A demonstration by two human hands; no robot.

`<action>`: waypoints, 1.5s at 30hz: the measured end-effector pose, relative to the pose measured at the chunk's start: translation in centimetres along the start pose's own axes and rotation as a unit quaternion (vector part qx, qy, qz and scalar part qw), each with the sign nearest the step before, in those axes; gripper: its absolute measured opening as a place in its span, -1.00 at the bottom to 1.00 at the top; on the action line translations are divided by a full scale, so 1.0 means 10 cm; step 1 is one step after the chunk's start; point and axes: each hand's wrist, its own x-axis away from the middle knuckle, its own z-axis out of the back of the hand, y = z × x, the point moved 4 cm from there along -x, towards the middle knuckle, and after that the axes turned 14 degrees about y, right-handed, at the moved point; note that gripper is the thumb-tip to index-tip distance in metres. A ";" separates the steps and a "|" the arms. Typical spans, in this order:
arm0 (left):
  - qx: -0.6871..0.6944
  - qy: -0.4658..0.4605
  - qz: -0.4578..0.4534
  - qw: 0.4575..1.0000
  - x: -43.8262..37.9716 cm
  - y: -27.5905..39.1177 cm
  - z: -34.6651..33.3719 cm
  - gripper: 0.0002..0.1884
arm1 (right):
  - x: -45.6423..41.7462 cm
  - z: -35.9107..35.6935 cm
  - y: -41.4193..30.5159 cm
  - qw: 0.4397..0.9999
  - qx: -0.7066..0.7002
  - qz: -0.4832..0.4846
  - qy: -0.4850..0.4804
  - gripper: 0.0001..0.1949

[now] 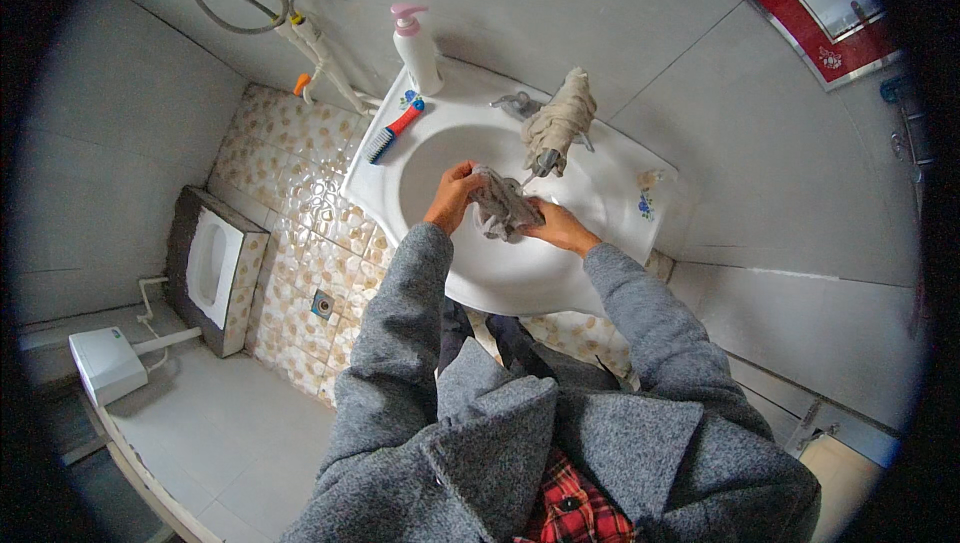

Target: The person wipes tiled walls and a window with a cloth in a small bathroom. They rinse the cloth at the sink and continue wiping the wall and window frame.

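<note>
Over the white washbasin (480,273), my left hand (453,196) grips one side of a wet-looking grey-brown cloth (501,202). The other side of the cloth is in my right hand (556,225), so it is bunched between both. A thin stream of water runs down beside it from the metal faucet (549,162). Wrapped around the faucet's spout is a beige cloth (562,119). A metal faucet handle (516,103) shows to its left. Parts of my fingers are hidden by the cloth.
On the basin's left rim lies a red and blue scrub brush (396,132), with a white pump bottle (418,55) behind it. A hose (247,25) hangs at the upper left. Beyond the tiled floor (300,243) are a squat toilet (214,265) and a white cistern (109,365).
</note>
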 end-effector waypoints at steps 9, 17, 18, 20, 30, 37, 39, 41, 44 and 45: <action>0.035 0.113 0.050 0.992 0.13 -0.16 -0.03 -0.73 | -0.14 0.17 0.06 0.788 -0.578 -0.213 0.013 -0.65; 0.246 0.035 0.209 0.946 0.03 -0.93 -0.49 -0.44 | 0.14 -0.23 -0.63 0.967 -0.246 -0.064 0.031 -0.52; 0.275 0.024 0.187 0.943 -0.03 -1.00 -0.50 -0.44 | 0.13 -0.20 -0.64 0.980 -0.185 -0.026 0.075 -0.53; 0.321 0.042 0.122 0.938 -0.24 -1.21 -0.44 -0.50 | -0.01 -0.23 -0.61 0.985 -0.026 0.009 0.172 -0.53; 0.226 0.131 0.064 0.963 -0.49 -1.09 -0.24 -0.58 | -0.15 -0.28 -0.67 0.970 -0.082 -0.012 0.228 -0.64; 0.127 0.202 0.118 0.964 -0.13 -1.03 -0.70 -0.52 | -0.37 -0.14 -0.15 0.946 0.114 -0.147 0.267 -0.50; 0.205 0.178 0.120 0.955 -0.21 -1.04 -0.72 -0.58 | -0.40 -0.24 0.05 0.955 0.089 -0.138 0.248 -0.62; 0.065 0.084 -0.067 0.992 -0.32 -1.05 -0.31 -0.60 | -0.17 -0.32 -0.55 0.959 -0.091 -0.024 0.268 -0.60; 0.264 0.127 0.141 0.946 -0.15 -0.97 -0.60 -0.58 | -0.28 -0.28 -0.40 0.957 0.048 -0.061 0.280 -0.58; 0.202 0.175 0.140 0.954 -0.09 -0.92 -0.67 -0.57 | -0.34 -0.25 -0.27 0.949 0.115 -0.077 0.284 -0.58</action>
